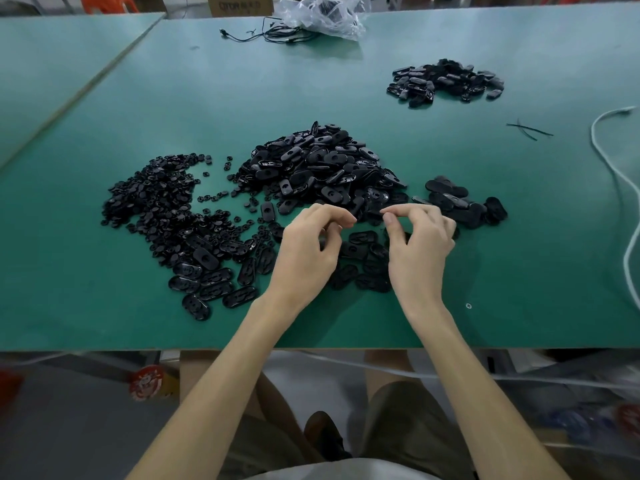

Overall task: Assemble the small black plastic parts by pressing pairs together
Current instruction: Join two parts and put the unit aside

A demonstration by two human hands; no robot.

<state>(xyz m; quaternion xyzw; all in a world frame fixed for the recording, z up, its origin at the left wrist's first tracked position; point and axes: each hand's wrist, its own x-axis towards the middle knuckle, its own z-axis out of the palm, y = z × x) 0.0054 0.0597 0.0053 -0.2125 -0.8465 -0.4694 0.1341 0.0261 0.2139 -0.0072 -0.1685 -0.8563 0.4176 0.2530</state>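
A big heap of black oval plastic parts point(322, 168) lies mid-table. Left of it spreads a pile of small round black parts point(156, 202). More ovals point(211, 278) lie in front of that pile. My left hand point(308, 247) hovers over loose ovals point(360, 251) with its fingers curled, and something dark, seemingly a small black part, shows inside the curl. My right hand point(420, 244) is close beside it, thumb and forefinger tips nearly meeting. What they pinch, if anything, is hidden. A small group of ovals point(464, 202) lies just right of my right hand.
Another pile of black ovals point(446, 81) sits at the far right on the green table point(104, 323). A clear plastic bag point(322, 15) and black cables point(270, 32) lie at the back edge. A white cable point(620, 174) runs down the right side. Thin black ties point(528, 128) lie near it.
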